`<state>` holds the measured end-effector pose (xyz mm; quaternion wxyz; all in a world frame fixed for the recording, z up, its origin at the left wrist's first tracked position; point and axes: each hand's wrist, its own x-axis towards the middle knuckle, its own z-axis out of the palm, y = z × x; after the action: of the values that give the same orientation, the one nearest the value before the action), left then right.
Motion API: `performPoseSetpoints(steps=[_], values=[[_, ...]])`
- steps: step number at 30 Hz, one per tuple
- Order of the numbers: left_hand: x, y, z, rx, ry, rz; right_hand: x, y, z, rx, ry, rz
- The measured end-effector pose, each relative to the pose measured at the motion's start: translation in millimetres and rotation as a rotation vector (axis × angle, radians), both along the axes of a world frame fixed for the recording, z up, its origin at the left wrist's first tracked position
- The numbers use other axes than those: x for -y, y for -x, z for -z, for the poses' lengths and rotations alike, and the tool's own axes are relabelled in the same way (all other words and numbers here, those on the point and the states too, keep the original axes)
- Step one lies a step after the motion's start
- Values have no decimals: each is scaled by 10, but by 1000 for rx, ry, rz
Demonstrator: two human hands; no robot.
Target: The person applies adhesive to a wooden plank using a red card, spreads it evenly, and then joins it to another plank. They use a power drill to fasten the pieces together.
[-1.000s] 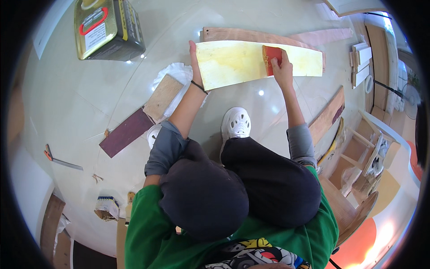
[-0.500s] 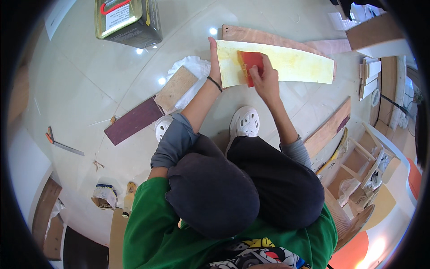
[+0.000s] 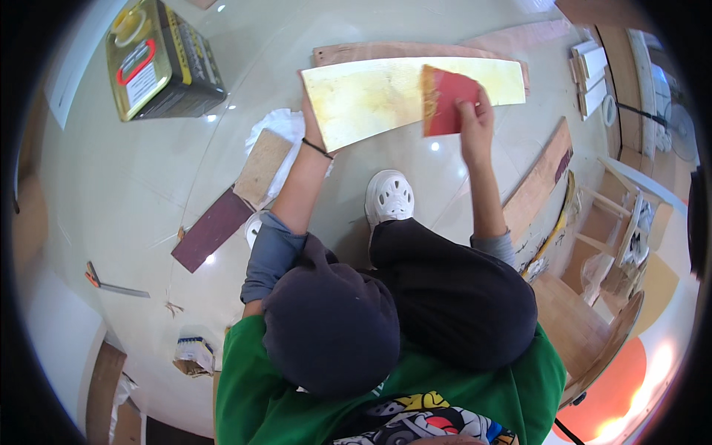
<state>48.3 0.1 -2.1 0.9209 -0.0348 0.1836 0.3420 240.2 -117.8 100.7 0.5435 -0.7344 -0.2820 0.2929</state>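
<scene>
My left hand [image 3: 313, 124] grips the left end of a long pale-yellow board [image 3: 356, 96], which tilts up toward me with glossy yellowish patches on its face. Between the thumb and fingers of my right hand [image 3: 478, 123] is a red square spreader card [image 3: 447, 96], its left edge smeared with something yellow. The card is in front of the board's right half and reaches below its near edge; whether it touches the board I cannot tell. Behind the board, a reddish-brown plank [image 3: 386, 50] lies on the floor.
A large metal can [image 3: 167, 67] with a red handle stands far left. Nearer are a tan block [image 3: 263, 167] on white cloth and a dark purple board [image 3: 213, 230]. Another plank [image 3: 540, 172] lies to my right, beside a wooden frame [image 3: 604, 200]. A clamp [image 3: 119, 288] rests at left.
My right hand has moved right with the spreader card, from the board's left part toward its right half. The board's left end now sits lower and closer. The whole view has shifted.
</scene>
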Motion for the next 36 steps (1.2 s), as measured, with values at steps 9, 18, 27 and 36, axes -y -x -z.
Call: performPoseSetpoints(steps=[9,18,27,36], values=[[-108,149,6,-95,-62,-29,306,-1103,309,243,100,58],[-167,187,111,-89,-61,-58,550,-1111,628,453,209,8],[-185,160,174,-125,-64,-64,534,-904,622,652,405,-76],[-180,175,248,-26,-64,-61,529,-959,744,709,447,-65]])
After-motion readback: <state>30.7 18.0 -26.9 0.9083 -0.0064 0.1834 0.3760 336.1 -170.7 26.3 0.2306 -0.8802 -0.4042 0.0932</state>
